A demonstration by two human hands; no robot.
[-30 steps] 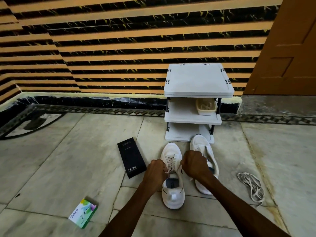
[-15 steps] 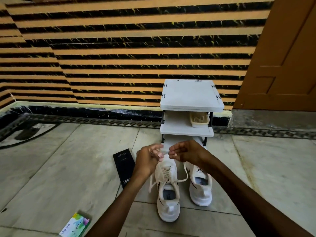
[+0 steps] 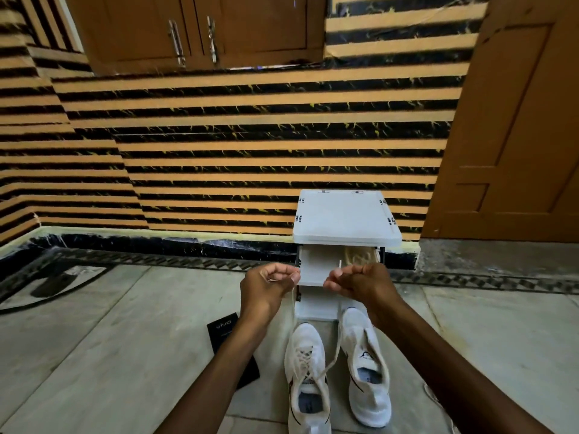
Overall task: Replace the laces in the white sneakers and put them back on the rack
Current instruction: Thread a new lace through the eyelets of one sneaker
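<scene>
Two white sneakers stand side by side on the floor in front of the white rack [image 3: 346, 216]. The left sneaker [image 3: 305, 374] is laced, and both ends of its lace [image 3: 332, 360] run up to my hands. My left hand [image 3: 269, 285] pinches one lace end, held high above the shoe. My right hand [image 3: 357, 281] pinches the other end, whose white tip sticks up above my fingers. The right sneaker [image 3: 366, 364] shows no lace in its eyelets.
A small basket of laces [image 3: 360, 255] sits on the rack's middle shelf. A black phone box [image 3: 228, 343] lies left of the shoes, partly under my left forearm. A loose lace [image 3: 434, 399] lies at the right. A brown door [image 3: 513, 120] stands right of the rack.
My hands have risen from the left sneaker's tongue and drawn apart, pulling both lace ends up taut. The camera has tilted upward, so the shoes sit lower in view.
</scene>
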